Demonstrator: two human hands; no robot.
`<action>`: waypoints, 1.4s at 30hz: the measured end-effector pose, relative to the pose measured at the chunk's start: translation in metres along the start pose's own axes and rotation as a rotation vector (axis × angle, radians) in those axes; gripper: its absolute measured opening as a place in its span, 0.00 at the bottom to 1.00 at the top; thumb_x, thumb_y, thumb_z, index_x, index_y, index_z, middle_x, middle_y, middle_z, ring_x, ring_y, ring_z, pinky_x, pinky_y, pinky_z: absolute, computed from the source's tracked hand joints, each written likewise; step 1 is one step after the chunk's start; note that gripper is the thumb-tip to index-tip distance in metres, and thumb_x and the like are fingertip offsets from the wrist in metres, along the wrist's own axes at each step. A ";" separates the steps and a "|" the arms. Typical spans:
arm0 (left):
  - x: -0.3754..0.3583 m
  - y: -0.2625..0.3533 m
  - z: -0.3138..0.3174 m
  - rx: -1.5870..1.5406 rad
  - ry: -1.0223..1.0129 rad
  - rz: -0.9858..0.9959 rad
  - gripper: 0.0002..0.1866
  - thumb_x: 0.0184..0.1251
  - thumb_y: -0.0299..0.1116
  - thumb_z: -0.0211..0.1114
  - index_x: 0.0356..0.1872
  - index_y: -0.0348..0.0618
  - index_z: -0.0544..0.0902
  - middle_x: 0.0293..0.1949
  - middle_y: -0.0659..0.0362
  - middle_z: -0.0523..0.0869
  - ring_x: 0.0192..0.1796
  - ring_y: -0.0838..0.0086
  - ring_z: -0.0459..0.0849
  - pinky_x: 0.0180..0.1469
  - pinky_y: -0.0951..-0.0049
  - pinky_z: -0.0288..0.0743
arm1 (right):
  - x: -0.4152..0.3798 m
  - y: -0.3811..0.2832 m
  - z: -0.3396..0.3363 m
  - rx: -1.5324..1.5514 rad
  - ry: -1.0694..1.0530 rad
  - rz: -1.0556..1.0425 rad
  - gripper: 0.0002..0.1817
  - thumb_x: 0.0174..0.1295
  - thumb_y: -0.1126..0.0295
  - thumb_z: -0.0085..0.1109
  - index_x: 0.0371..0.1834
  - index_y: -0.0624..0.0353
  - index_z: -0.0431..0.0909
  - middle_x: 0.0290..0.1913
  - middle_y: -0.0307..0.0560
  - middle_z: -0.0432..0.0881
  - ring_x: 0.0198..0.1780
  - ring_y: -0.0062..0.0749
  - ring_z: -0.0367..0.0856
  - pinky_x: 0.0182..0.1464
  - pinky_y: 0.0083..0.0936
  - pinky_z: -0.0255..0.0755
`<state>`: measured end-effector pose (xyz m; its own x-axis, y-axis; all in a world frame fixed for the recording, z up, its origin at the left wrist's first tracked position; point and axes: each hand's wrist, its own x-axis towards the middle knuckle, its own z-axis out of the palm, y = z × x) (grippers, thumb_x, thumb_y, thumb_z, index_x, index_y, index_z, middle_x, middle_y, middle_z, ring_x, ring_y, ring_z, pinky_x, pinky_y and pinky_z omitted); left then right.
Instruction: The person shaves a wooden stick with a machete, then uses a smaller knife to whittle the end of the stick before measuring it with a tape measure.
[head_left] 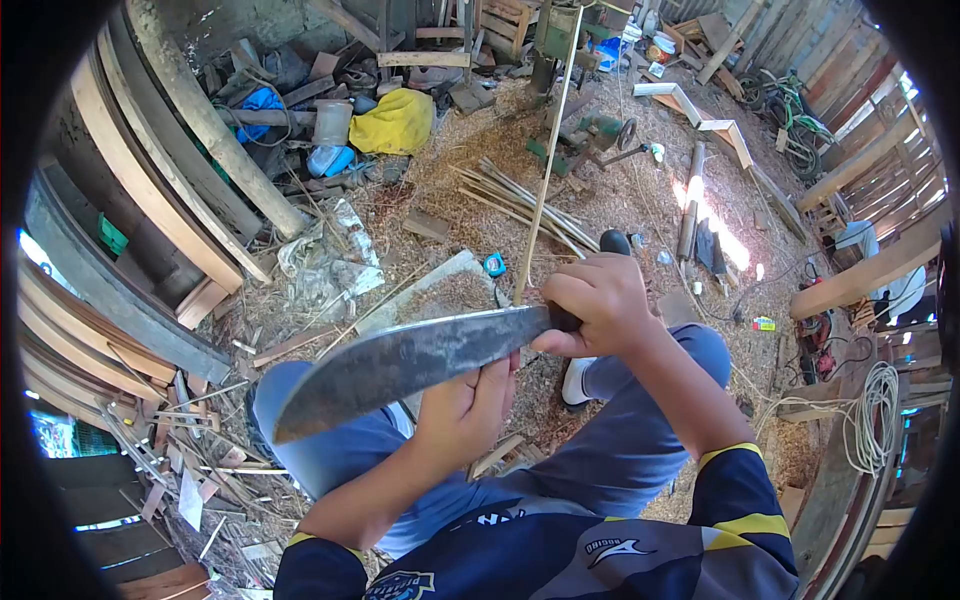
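Observation:
My right hand [600, 305] is wrapped round the dark handle of a large, wide-bladed knife [400, 365]. The blade lies across the view, its broad tip at the lower left above my knee. Below the blade is my left hand [462, 415], fingers pressed together and pointing up, their tips partly hidden by the blade. A long thin wooden stick [548, 165] runs from the top of the view down to the blade near the handle; its lower end is hidden there, in line with my left fingertips, which appear to grip it.
Thin sticks [525, 205], a tape measure [494, 264] and a yellow cloth [392, 122] lie on the shaving-covered floor ahead. Curved wooden pieces [150, 175] stand at the left. Coiled rope [877, 420] hangs at the right, with a green bicycle [795, 120] farther back.

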<state>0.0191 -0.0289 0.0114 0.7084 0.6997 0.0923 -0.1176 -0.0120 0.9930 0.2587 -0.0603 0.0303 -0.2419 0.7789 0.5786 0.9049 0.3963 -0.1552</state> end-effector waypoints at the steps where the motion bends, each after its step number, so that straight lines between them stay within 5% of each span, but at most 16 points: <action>1: -0.001 0.002 0.000 -0.008 0.012 -0.006 0.15 0.90 0.37 0.46 0.42 0.39 0.75 0.18 0.69 0.68 0.17 0.88 0.62 0.20 0.80 0.57 | 0.000 -0.001 0.001 0.011 -0.006 -0.037 0.27 0.63 0.37 0.67 0.26 0.50 0.77 0.23 0.43 0.79 0.24 0.44 0.82 0.27 0.41 0.71; 5: -0.003 0.014 -0.001 -0.093 -0.018 -0.105 0.15 0.90 0.38 0.46 0.42 0.40 0.74 0.18 0.68 0.68 0.16 0.88 0.62 0.20 0.79 0.58 | -0.006 0.031 0.005 -0.012 0.118 0.324 0.27 0.62 0.37 0.67 0.26 0.49 0.77 0.23 0.42 0.78 0.24 0.42 0.82 0.27 0.39 0.71; 10: -0.007 0.012 -0.005 -0.118 -0.019 -0.124 0.15 0.90 0.37 0.47 0.42 0.40 0.76 0.18 0.69 0.70 0.18 0.88 0.66 0.22 0.80 0.58 | -0.002 0.005 -0.003 -0.002 0.050 0.011 0.24 0.64 0.41 0.68 0.30 0.52 0.81 0.21 0.47 0.79 0.23 0.46 0.82 0.28 0.41 0.73; 14: -0.009 0.009 -0.009 -0.133 -0.026 -0.160 0.14 0.90 0.37 0.45 0.43 0.40 0.74 0.17 0.68 0.67 0.15 0.86 0.61 0.19 0.79 0.60 | -0.005 0.043 0.004 -0.005 0.115 0.480 0.24 0.66 0.42 0.66 0.30 0.52 0.80 0.22 0.47 0.80 0.24 0.45 0.83 0.28 0.39 0.75; 18: -0.013 0.010 -0.010 -0.090 -0.037 -0.138 0.15 0.90 0.37 0.45 0.43 0.40 0.75 0.17 0.68 0.68 0.17 0.87 0.63 0.21 0.80 0.59 | -0.010 0.023 -0.002 0.037 0.069 0.137 0.19 0.68 0.50 0.63 0.30 0.55 0.81 0.22 0.49 0.79 0.24 0.49 0.81 0.29 0.40 0.74; 25: -0.017 0.011 -0.014 -0.155 -0.028 -0.183 0.15 0.91 0.36 0.43 0.41 0.40 0.73 0.15 0.67 0.65 0.13 0.84 0.59 0.18 0.77 0.60 | -0.008 0.042 0.008 0.088 0.069 0.545 0.22 0.68 0.45 0.63 0.35 0.54 0.83 0.25 0.50 0.82 0.27 0.51 0.85 0.33 0.45 0.76; 29: -0.023 0.009 -0.017 -0.115 -0.060 -0.153 0.15 0.91 0.37 0.43 0.42 0.40 0.72 0.14 0.67 0.64 0.13 0.84 0.59 0.17 0.77 0.58 | -0.014 0.040 0.006 0.033 0.086 0.181 0.20 0.68 0.50 0.60 0.32 0.56 0.79 0.22 0.53 0.78 0.25 0.50 0.81 0.31 0.41 0.73; 30: -0.024 0.010 -0.019 -0.161 -0.045 -0.195 0.15 0.90 0.38 0.43 0.42 0.41 0.72 0.14 0.66 0.64 0.12 0.84 0.58 0.17 0.77 0.58 | -0.014 0.049 0.010 0.019 0.081 0.269 0.25 0.72 0.44 0.57 0.31 0.57 0.80 0.21 0.51 0.76 0.24 0.45 0.81 0.30 0.40 0.73; 33: -0.023 0.015 -0.021 -0.287 -0.014 -0.279 0.15 0.90 0.39 0.44 0.42 0.41 0.72 0.14 0.66 0.64 0.12 0.84 0.58 0.16 0.77 0.58 | 0.000 0.083 0.016 0.089 0.081 0.961 0.32 0.72 0.35 0.55 0.30 0.57 0.81 0.21 0.49 0.79 0.26 0.40 0.85 0.32 0.40 0.75; 35: -0.022 0.016 -0.022 -0.333 -0.024 -0.310 0.15 0.90 0.39 0.44 0.42 0.41 0.72 0.14 0.66 0.64 0.12 0.83 0.58 0.16 0.77 0.57 | -0.010 0.116 0.023 0.244 0.199 1.134 0.35 0.75 0.34 0.51 0.28 0.58 0.79 0.19 0.47 0.77 0.21 0.35 0.81 0.27 0.36 0.72; 39: -0.026 0.010 -0.022 -0.292 -0.001 -0.268 0.15 0.90 0.38 0.45 0.45 0.39 0.74 0.14 0.66 0.64 0.12 0.83 0.58 0.16 0.77 0.58 | -0.013 0.112 0.022 0.816 0.473 1.278 0.37 0.78 0.35 0.46 0.25 0.59 0.77 0.16 0.42 0.73 0.12 0.28 0.71 0.17 0.28 0.63; 42: -0.025 0.004 -0.028 -0.287 -0.033 -0.287 0.15 0.90 0.38 0.44 0.49 0.37 0.75 0.14 0.66 0.64 0.12 0.83 0.58 0.16 0.77 0.59 | -0.005 0.077 0.022 0.865 0.524 1.254 0.37 0.80 0.36 0.44 0.25 0.58 0.77 0.14 0.39 0.70 0.10 0.24 0.65 0.14 0.24 0.58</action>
<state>-0.0184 -0.0263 0.0115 0.7619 0.6225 -0.1789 -0.0980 0.3838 0.9182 0.3214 -0.0229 -0.0018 0.7670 0.6358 -0.0867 -0.0726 -0.0482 -0.9962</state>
